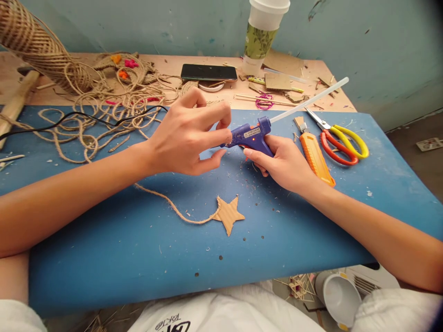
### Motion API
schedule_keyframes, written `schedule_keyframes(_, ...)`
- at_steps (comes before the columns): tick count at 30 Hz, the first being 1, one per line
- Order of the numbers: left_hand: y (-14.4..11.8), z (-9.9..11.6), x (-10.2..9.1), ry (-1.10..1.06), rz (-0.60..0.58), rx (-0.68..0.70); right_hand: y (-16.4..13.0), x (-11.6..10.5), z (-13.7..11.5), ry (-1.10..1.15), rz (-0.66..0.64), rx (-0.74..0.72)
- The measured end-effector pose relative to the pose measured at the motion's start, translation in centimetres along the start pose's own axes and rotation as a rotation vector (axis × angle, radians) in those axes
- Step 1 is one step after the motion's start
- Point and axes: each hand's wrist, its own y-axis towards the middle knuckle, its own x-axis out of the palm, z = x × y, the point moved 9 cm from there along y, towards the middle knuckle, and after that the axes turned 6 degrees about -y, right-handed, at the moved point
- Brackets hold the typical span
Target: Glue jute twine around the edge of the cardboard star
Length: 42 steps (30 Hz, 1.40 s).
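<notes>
My right hand point(289, 163) is wrapped around the handle of a blue glue gun point(249, 135), which points left with a small orange light lit. A long translucent glue stick point(311, 99) sticks out of its back end. My left hand point(192, 136) hovers by the nozzle, thumb and bent fingers apart, with nothing visible between them; the index fingertip overlaps the nozzle end, and I cannot tell if they touch. Below the hands a cardboard star point(230, 215) lies flat on the blue table mat point(138, 258). A jute twine strand point(173, 206) runs to its left point.
Right of my right hand lie an orange utility knife point(316, 157) and scissors point(341, 140). A twine spool point(41, 46) leans at the far left above tangled twine point(86, 124) and a black cord point(62, 118). Behind are a phone point(208, 72) and a lidded cup point(262, 39).
</notes>
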Motion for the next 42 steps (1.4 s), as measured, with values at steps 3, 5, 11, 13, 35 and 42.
schedule_keyframes(3, 0.5, -0.7, -0.5, -0.118, 0.031, -0.115, 0.0, 0.0, 0.0, 0.005, 0.0, 0.004)
schedule_keyframes(5, 0.7, -1.5, -0.5, -0.297, 0.034, -0.228, 0.0, 0.0, 0.0, -0.003, 0.003, 0.001)
schedule_keyframes(11, 1.0, -2.2, -0.7, -0.47, 0.053, -0.325, 0.0, 0.0, 0.0, -0.03, 0.005, 0.005)
schedule_keyframes(13, 1.0, -2.3, -0.8, -0.458, 0.071, -0.34, 0.0, 0.0, 0.0, -0.025, 0.004, 0.005)
schedule_keyframes(35, 0.9, -2.8, -0.6, -0.669, 0.099, -0.346, 0.1, -1.5, -0.6, -0.136, 0.012, 0.006)
schedule_keyframes(42, 1.1, -2.1, -0.6, -0.597, 0.116, -0.314, -0.1, -4.1, -1.8, -0.482, 0.077, -0.076)
